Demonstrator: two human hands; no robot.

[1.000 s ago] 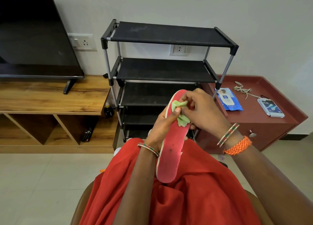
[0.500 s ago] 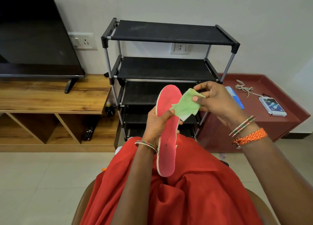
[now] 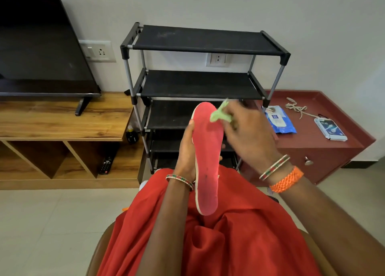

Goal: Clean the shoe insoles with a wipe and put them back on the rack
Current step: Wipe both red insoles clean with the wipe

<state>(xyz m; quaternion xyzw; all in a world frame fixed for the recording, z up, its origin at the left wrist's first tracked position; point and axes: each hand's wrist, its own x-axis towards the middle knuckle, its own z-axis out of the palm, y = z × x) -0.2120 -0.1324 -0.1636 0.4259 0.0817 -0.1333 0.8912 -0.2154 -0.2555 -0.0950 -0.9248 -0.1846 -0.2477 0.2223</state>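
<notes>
The left hand [image 3: 186,151] grips a pink insole [image 3: 206,155] from its left edge, thumb along the rim and fingers curled behind it, holding it nearly upright over the lap with the toe end up and the heel end down against the red cloth [image 3: 229,234]. A few small dark marks show on the lower part of the insole. The right hand [image 3: 250,136] pinches a crumpled green wipe [image 3: 219,114] in its fingertips and holds it at the right side of the insole's toe end; the hand and wipe are blurred, so whether the wipe presses on the insole cannot be told for sure.

Behind the hands stands a black rack [image 3: 200,86] against the wall, its upper shelves bare. To its right is a dark red surface [image 3: 333,151] carrying a blue wipe pack [image 3: 280,122], a white cord [image 3: 296,109] and a small white box [image 3: 330,129]. To the left of the rack a wooden TV unit [image 3: 62,119] bears a dark TV [image 3: 37,53]; a remote [image 3: 106,164] lies in its lower compartment, and a small dark bottle [image 3: 131,134] stands between the unit and the rack.
</notes>
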